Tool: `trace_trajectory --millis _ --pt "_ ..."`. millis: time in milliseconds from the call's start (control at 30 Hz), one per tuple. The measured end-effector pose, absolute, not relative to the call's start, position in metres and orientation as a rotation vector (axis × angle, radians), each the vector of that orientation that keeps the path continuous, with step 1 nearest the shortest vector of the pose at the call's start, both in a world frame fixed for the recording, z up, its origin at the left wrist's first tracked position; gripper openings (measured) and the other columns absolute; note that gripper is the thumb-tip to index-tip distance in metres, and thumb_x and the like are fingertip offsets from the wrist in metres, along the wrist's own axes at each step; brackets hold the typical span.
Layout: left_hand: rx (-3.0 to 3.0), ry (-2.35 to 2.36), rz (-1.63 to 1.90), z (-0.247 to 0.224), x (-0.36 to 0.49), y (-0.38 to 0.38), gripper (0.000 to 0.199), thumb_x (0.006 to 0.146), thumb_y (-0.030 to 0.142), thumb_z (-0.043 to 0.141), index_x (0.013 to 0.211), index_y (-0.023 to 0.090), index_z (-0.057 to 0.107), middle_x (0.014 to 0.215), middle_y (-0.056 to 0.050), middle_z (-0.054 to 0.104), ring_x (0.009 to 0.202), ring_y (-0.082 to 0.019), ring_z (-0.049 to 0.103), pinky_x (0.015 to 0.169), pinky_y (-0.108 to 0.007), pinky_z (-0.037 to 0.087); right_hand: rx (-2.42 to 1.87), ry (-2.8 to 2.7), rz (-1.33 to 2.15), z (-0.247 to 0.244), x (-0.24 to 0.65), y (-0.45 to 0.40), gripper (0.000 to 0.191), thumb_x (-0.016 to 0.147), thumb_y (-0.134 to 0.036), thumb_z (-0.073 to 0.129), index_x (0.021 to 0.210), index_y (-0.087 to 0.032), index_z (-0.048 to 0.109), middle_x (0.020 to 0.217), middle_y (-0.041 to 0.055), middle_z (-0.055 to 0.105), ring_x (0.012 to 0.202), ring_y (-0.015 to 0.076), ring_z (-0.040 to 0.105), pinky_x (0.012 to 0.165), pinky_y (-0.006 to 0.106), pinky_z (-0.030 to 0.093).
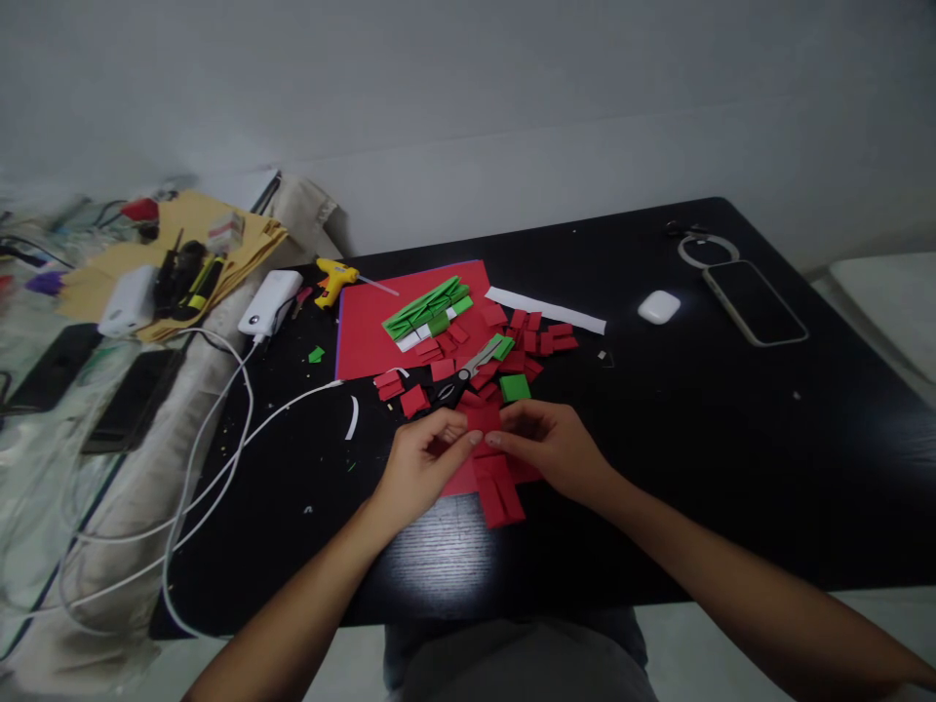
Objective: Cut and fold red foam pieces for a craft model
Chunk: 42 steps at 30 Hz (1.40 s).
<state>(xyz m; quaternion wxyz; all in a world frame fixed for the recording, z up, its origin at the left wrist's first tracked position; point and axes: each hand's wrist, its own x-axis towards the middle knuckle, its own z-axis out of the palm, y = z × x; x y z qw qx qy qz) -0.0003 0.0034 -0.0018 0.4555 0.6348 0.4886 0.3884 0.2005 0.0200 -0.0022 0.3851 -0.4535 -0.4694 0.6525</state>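
Note:
Between my two hands is a folded red paper piece, pinched at its edges. My left hand has its thumb and fingers closed on the left side, and my right hand grips the right side. Just below them lies another folded red piece, partly over a red sheet. Several small red pieces are heaped beyond my hands, with a green square near my right fingers. Scissors rest open among the pieces.
Farther back, green folded strips lie on a large red sheet. A yellow glue gun, white power bank and looping white cable are leftward. A white paper strip, white case and phone are rightward.

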Motion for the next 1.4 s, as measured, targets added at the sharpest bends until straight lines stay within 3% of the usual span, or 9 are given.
trace_trajectory --millis 800,967,1067,1400 --pt "1.517 1.179 1.069 0.003 0.004 0.004 0.004 0.090 0.022 0.071 0.091 0.018 0.070 0.075 0.001 0.070 0.064 -0.010 0.060 0.062 -0.021 0.050 -1.176 -1.222 1.610 -0.003 0.199 0.016 0.029 0.072 -0.044 0.087 0.085 -0.021 0.074 0.081 0.0011 0.074 0.072 0.0169 0.068 0.070 0.030 0.057" --pt "1.720 1.211 1.122 0.002 -0.001 0.006 0.006 0.089 0.018 0.072 0.094 0.019 0.075 0.090 -0.003 0.067 0.080 -0.015 0.063 0.074 -0.027 0.052 -1.115 -1.369 1.391 -0.004 0.202 0.017 0.012 0.079 -0.032 0.081 0.086 -0.023 0.079 0.091 0.0040 0.075 0.088 0.0205 0.070 0.083 0.034 0.056" --pt "1.828 1.220 1.177 0.002 -0.003 0.006 0.015 0.088 0.012 0.071 0.097 0.022 0.077 0.086 -0.002 0.063 0.078 -0.014 0.060 0.071 -0.026 0.050 -1.115 -1.456 1.240 -0.002 0.203 0.017 0.005 0.080 -0.023 0.077 0.085 -0.024 0.080 0.087 0.0036 0.072 0.084 0.0195 0.068 0.080 0.033 0.055" --pt "1.909 1.210 1.271 0.005 -0.001 0.001 0.018 0.088 0.007 0.068 0.096 0.021 0.076 0.081 -0.001 0.066 0.074 -0.014 0.064 0.068 -0.026 0.051 -1.039 -1.223 1.602 0.003 0.201 0.010 0.018 0.076 -0.033 0.085 0.092 -0.025 0.081 0.088 0.0028 0.079 0.077 0.0187 0.075 0.074 0.032 0.062"
